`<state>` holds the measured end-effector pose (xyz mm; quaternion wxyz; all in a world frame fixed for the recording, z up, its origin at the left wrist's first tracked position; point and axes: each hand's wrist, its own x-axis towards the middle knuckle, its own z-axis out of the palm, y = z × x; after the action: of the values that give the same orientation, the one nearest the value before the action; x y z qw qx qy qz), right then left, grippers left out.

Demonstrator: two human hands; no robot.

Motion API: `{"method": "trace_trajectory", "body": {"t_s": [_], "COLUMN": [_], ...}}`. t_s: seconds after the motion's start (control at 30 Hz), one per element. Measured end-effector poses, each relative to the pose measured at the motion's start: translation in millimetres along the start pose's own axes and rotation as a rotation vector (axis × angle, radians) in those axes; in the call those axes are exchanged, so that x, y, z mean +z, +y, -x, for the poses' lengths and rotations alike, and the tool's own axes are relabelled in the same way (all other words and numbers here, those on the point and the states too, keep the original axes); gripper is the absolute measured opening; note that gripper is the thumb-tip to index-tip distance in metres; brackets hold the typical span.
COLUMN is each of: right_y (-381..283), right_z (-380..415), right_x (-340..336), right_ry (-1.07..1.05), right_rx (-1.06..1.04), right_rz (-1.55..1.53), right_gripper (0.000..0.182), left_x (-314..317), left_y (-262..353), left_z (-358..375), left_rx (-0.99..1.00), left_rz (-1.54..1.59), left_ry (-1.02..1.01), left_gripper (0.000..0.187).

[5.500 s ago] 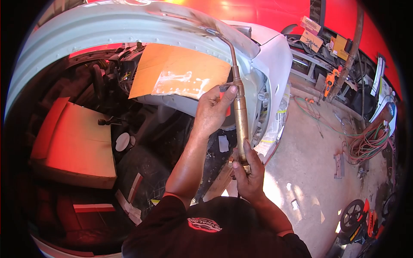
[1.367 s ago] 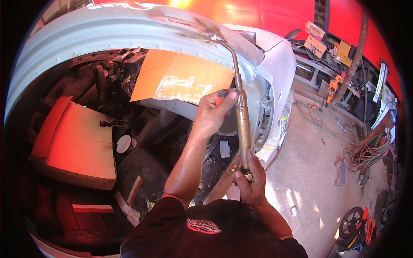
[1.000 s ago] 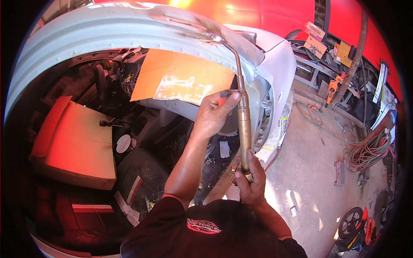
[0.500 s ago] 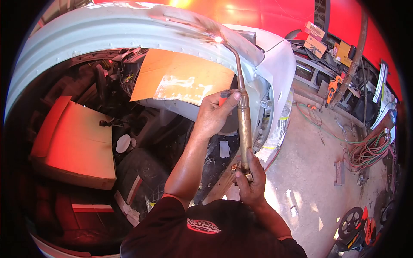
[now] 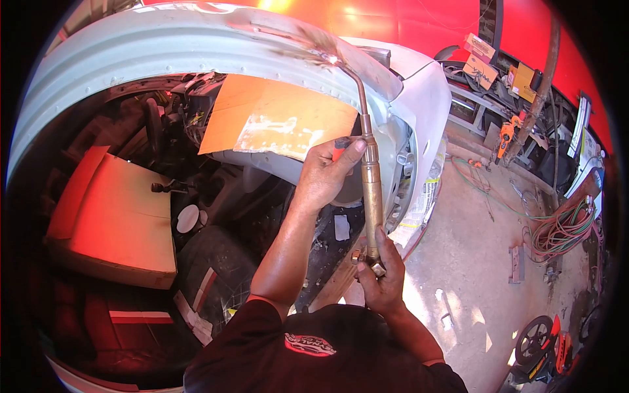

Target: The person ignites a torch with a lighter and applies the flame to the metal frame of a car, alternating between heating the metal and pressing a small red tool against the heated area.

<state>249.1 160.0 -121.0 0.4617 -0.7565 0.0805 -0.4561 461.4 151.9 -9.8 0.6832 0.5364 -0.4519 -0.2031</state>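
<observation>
My right hand is closed around the valve end of a brass welding torch. The torch stretches up and away, and its bent tip meets a bright glowing spot on the pale car roof rail, where the paint is scorched brown. My left hand is closed beside the torch's upper body, its thumb tip right against the brass. A small orange-and-black object shows between thumb and fingers; I cannot tell what it is. Below the rail, an orange-lit cardboard sheet covers part of the car's interior.
Another cardboard piece lies over the seat area at left. The white front fender curves close to the torch on the right. Coiled red and green hoses lie on the concrete floor, with an orange chain hoist and boxes behind.
Both hands and the torch hold almost the same pose. The glow at the tip looks slightly smaller, and the torch tip has barely shifted.
</observation>
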Motion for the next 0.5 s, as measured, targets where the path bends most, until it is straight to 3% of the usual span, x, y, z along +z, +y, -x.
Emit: {"method": "trace_trajectory", "body": {"t_s": [0.5], "right_y": [-0.4], "right_z": [-1.8], "right_x": [1.9], "right_ry": [-0.001], "right_rx": [-0.031], "right_rz": [0.0], "right_gripper": [0.077], "left_x": [-3.1], "left_y": [0.6], "left_z": [1.0], "left_rx": [0.005], "left_rz": [0.001], "left_ry": [0.0], "left_gripper": [0.04]}}
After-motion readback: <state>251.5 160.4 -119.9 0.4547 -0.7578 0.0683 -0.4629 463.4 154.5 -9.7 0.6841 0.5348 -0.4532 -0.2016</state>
